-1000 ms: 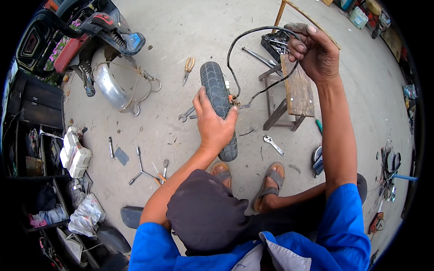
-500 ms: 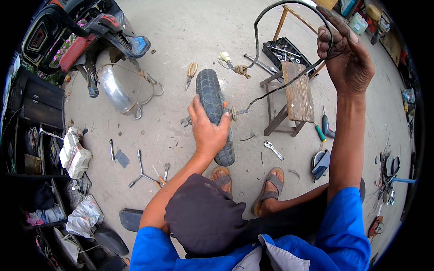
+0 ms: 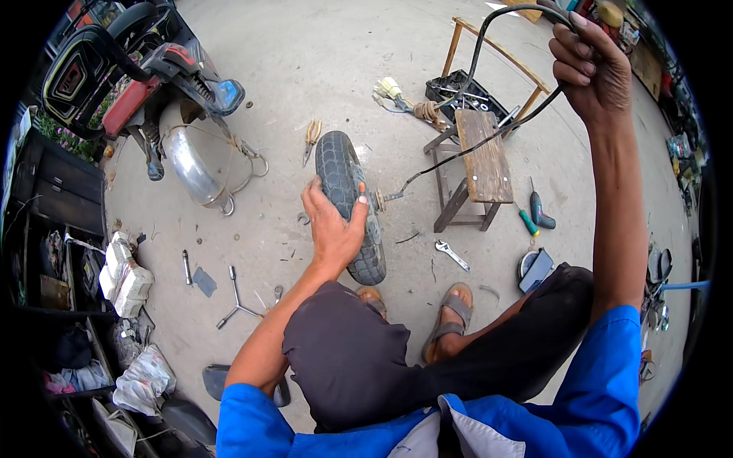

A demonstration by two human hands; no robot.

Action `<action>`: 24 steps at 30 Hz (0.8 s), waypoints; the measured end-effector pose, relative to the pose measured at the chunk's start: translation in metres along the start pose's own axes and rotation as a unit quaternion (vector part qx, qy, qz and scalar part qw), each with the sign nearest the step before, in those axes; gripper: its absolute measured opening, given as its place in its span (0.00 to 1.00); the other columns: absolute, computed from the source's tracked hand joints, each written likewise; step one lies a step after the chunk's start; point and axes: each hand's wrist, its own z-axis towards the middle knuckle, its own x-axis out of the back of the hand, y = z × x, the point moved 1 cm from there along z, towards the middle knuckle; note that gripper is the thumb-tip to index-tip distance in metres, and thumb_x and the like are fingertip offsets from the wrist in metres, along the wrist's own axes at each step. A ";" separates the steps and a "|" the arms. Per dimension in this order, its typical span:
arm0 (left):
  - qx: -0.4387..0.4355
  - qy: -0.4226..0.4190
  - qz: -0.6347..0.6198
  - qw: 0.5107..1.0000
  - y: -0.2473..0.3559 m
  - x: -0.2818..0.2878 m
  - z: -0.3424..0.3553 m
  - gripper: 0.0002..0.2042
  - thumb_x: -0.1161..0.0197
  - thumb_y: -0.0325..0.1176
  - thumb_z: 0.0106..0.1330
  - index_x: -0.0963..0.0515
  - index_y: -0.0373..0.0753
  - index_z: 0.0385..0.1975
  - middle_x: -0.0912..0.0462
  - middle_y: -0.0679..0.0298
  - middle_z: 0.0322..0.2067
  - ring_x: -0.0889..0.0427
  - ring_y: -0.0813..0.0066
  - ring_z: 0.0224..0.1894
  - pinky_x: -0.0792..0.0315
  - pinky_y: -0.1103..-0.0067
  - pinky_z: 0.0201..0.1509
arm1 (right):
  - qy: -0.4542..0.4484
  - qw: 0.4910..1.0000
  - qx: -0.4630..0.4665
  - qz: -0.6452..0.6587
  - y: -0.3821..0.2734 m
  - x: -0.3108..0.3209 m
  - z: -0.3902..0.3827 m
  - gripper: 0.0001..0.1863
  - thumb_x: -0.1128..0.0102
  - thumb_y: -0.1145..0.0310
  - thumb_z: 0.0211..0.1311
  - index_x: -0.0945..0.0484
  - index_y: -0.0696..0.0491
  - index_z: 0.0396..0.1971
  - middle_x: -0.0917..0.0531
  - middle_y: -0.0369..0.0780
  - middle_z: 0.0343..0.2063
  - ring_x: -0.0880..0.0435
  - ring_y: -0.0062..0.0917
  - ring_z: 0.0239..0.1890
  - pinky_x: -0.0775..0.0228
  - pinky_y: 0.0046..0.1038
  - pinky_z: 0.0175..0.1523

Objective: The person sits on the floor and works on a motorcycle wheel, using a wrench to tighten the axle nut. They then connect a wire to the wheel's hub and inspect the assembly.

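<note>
A small black-tyred wheel stands upright on the floor, its hub axle sticking out rightward. My left hand grips the tyre from the near side, fingers over the left edge and thumb on the right. My right hand is raised at the upper right, fingers curled round a long black cable. The cable runs from the axle over a wooden stool and up through my hand, looping back down to a white connector with coiled wrapping, which hangs beyond the wheel.
A wooden stool stands right of the wheel, before a tool box. A partly dismantled scooter is at the upper left. Pliers, an adjustable wrench, a three-arm wrench and a drill lie about. Shelving lines the left.
My right hand has moved up and rightward with the cable, whose connector end has come away from the wheel. The wheel and my left hand have shifted slightly left and toward me.
</note>
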 end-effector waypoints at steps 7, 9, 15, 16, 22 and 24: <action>0.023 -0.133 0.029 0.990 0.009 0.035 0.028 0.27 0.34 0.44 0.65 0.38 0.26 0.43 0.34 0.44 0.43 0.27 0.47 0.45 0.31 0.60 0.52 | 0.168 0.961 -0.050 -0.216 0.012 -0.016 -0.047 0.10 0.35 0.68 0.64 0.21 0.60 0.38 0.38 0.24 0.13 0.45 0.05 0.13 0.57 0.13 0.16; 0.030 -0.172 0.070 0.982 0.021 0.042 0.039 0.29 0.31 0.46 0.62 0.37 0.25 0.42 0.32 0.44 0.42 0.26 0.47 0.44 0.30 0.61 0.50 | 0.188 0.959 -0.029 -0.212 0.012 -0.012 -0.058 0.10 0.37 0.67 0.66 0.21 0.59 0.38 0.38 0.24 0.14 0.44 0.06 0.15 0.56 0.13 0.17; 0.035 -0.211 0.125 0.969 0.030 0.048 0.066 0.29 0.25 0.48 0.54 0.27 0.27 0.39 0.21 0.45 0.37 0.20 0.51 0.40 0.28 0.62 0.46 | 0.216 0.965 0.043 -0.140 0.014 0.010 -0.082 0.10 0.40 0.64 0.70 0.23 0.57 0.37 0.31 0.27 0.18 0.38 0.08 0.19 0.48 0.14 0.22; 0.034 -0.218 0.134 0.966 0.031 0.048 0.068 0.28 0.25 0.49 0.54 0.27 0.27 0.37 0.21 0.45 0.35 0.20 0.51 0.39 0.28 0.62 0.45 | 0.230 0.962 0.048 -0.140 0.014 0.010 -0.088 0.10 0.41 0.64 0.70 0.23 0.57 0.37 0.28 0.29 0.20 0.37 0.09 0.20 0.47 0.14 0.23; 0.039 -0.242 0.125 0.961 0.038 0.041 0.075 0.27 0.27 0.51 0.56 0.25 0.28 0.33 0.20 0.45 0.31 0.20 0.54 0.35 0.29 0.63 0.39 | 0.228 0.966 0.096 -0.071 0.025 0.019 -0.109 0.09 0.43 0.64 0.72 0.25 0.56 0.39 0.18 0.37 0.30 0.30 0.11 0.24 0.40 0.14 0.27; 0.052 -0.262 0.140 0.954 0.045 0.037 0.079 0.27 0.27 0.50 0.56 0.25 0.27 0.34 0.20 0.44 0.35 0.19 0.51 0.39 0.27 0.63 0.43 | 0.220 0.969 0.110 -0.032 0.025 0.025 -0.113 0.08 0.44 0.66 0.72 0.25 0.56 0.41 0.18 0.39 0.32 0.30 0.12 0.25 0.40 0.15 0.27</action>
